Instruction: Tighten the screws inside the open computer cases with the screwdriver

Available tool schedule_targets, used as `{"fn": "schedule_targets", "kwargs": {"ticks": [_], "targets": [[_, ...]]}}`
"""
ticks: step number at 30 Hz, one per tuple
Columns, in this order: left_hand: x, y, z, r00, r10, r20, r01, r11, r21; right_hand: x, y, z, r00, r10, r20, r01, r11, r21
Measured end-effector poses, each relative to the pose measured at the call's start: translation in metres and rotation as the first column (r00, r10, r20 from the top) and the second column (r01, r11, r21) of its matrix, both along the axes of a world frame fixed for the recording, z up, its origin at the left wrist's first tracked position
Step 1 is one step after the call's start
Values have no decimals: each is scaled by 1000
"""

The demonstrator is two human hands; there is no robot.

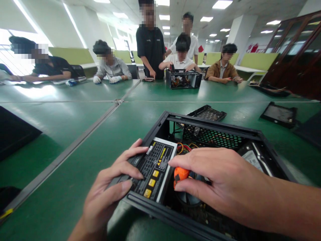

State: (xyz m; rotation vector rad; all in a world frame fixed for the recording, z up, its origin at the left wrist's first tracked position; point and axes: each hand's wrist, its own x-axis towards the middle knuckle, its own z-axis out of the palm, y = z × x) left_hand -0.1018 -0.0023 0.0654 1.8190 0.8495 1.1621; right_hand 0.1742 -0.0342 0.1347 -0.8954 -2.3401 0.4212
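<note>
A black computer case point(160, 211) lies with its open side up in front of me. Inside its left end sits a power supply point(156, 167) with a black label and yellow marks. My left hand point(107, 187) comes round that end of the case, its fingertips and thumb pressing on the power supply. Above the open interior, my right hand point(220, 180) pinches the orange-and-black handle of a screwdriver point(181, 175) between thumb and fingers. The tip is hidden. Coloured wires point(185, 147) and a round cooling fan point(189, 197) show around it. A hard drive point(252, 157) sits at the right.
Black panels point(209, 113) and a tray-like part point(279, 113) lie beyond the case on the green table point(82, 150). Dark panels stand at the left edge. Across the table, several people are seated or standing; one works at another opened case point(184, 79).
</note>
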Motion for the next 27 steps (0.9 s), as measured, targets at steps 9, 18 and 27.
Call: {"fn": "schedule_targets", "kwargs": {"ticks": [9,18,27], "targets": [[1,-1,-1,1000,-10,21,9,1000,3,18,2,21,988,-129,82,139,982,-126],[0,-2,-5,999,-1,32,0,1000,13,17,30,13,941,-280,189,278,960,40],[-1,-2,-4,1000,0,-1,0,999,37,16,36,3,935,-275,223,273,961,40]]}}
